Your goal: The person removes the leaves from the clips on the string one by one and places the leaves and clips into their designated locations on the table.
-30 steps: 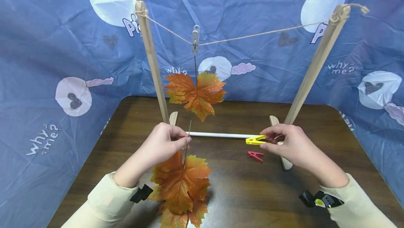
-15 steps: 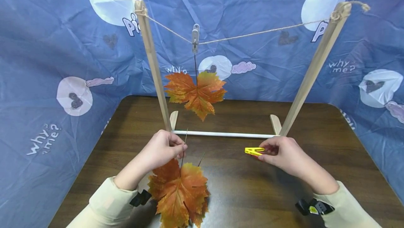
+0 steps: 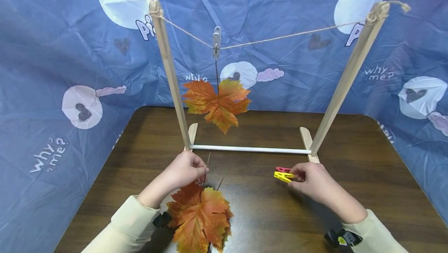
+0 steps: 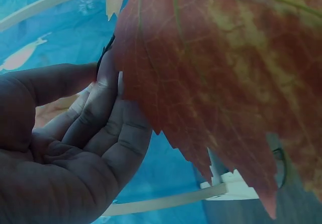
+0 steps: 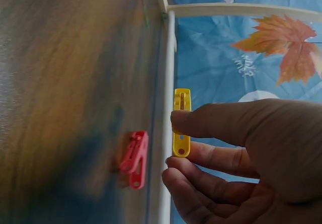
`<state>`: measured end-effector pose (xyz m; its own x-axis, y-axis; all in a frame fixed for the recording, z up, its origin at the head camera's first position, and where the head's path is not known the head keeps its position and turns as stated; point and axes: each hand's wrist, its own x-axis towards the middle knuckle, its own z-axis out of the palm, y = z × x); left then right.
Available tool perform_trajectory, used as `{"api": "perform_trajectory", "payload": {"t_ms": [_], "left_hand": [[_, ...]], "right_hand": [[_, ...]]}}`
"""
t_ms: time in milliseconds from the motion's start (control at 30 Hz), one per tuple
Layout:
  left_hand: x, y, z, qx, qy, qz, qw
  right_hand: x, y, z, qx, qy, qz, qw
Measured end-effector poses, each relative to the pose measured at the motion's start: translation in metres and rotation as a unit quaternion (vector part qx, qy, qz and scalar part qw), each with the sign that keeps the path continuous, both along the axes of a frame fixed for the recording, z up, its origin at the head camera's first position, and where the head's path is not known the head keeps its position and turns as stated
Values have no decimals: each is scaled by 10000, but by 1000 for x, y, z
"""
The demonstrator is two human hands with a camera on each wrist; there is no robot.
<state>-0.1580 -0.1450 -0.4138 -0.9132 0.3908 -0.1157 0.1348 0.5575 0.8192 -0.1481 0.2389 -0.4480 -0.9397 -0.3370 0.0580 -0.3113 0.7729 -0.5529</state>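
- While the left hand [image 3: 187, 169] pinches an artificial maple leaf [image 3: 199, 220] by its stem [image 3: 209, 160], blade below the fingers, the right hand [image 3: 310, 179] grips a yellow clothespin [image 3: 282, 176] just above the surface [image 3: 266, 216].
- Judged good practice: light pinch, stem tip left free above the fingers; clothespin held by its splayed handles, nose outward, squeezed evenly.
- Head view only: twine [image 3: 280, 37] with grey clothespin [image 3: 216, 43].
- Right wrist view: thumb across the yellow clothespin; red clothespin [image 5: 135, 159] clearly apart. Head view nearly overlaps the two.
- Left wrist view: blade fills much of it; thumb-to-finger pinch plain.
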Motion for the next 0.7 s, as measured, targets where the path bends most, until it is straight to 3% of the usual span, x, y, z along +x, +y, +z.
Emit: {"api": "perform_trajectory", "payload": {"t_ms": [267,700], "left_hand": [[-9,4,-20,-155,-127,-36,9998],[-15,8,-39,-124,-385,94,9991]], "right_hand": [[0,2,-12,114,-131,-198,9997],[2,3,-28,91,-141,-290,9994]]}}
